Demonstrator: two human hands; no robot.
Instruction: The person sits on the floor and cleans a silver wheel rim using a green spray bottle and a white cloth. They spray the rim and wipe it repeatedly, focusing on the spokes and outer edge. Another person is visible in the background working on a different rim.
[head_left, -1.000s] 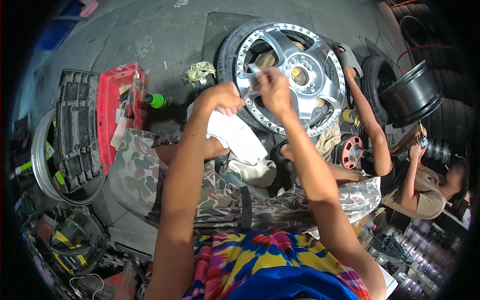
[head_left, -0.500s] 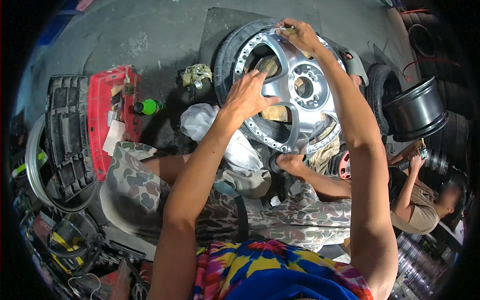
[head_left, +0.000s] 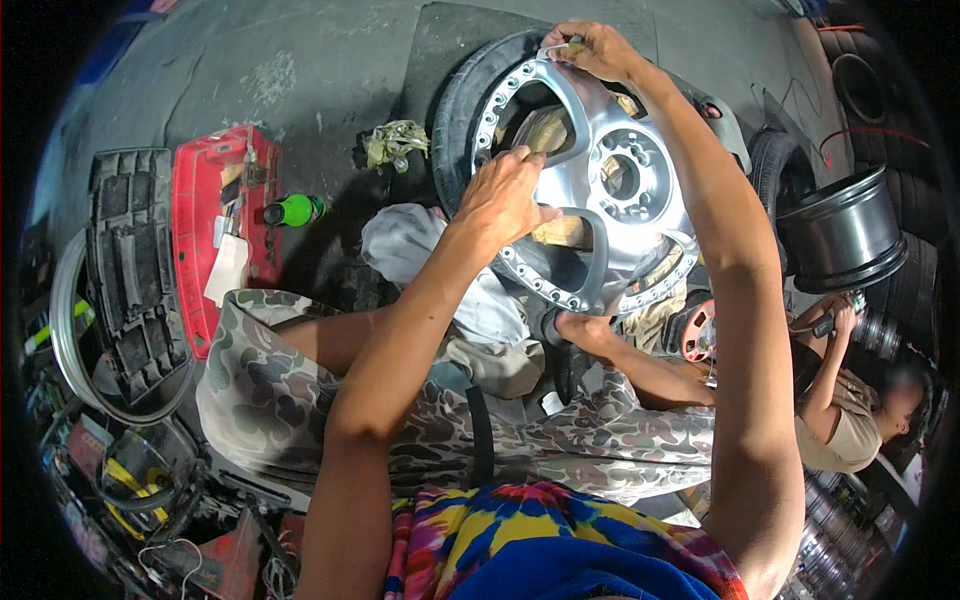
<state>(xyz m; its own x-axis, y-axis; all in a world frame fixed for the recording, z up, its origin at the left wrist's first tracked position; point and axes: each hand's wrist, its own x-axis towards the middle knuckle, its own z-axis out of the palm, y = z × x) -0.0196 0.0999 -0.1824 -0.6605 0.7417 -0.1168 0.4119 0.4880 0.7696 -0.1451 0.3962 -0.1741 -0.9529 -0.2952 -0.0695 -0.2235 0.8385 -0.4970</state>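
A silver multi-spoke alloy wheel face [head_left: 610, 255], its outer edge ringed with small bolt holes, lies over a black tyre [head_left: 458, 125]. On the left spoke, my left hand [head_left: 500, 200] is closed with its fingers on one side and the thumb on the other. At the far edge of the wheel, my right hand [head_left: 592, 50] pinches a small, thin, light-coloured piece whose kind I cannot make out. Yellowish-brown pieces show through the wheel's openings. A white cloth [head_left: 400, 240] is bunched beside the tyre, near my left forearm.
To the left stand a red tray [head_left: 200, 260] with small items, a green-and-black bottle [head_left: 292, 211] and a silver ring [head_left: 70, 330]. Crumpled packaging [head_left: 395, 143] lies nearby. On the right are a dark wheel barrel [head_left: 845, 230], a red round part [head_left: 697, 332] and a co-worker [head_left: 850, 425] handling a tool.
My left hand has closed around the spoke; its fingers were spread before. My right hand has shifted slightly along the far edge, and the thin piece shows more clearly.
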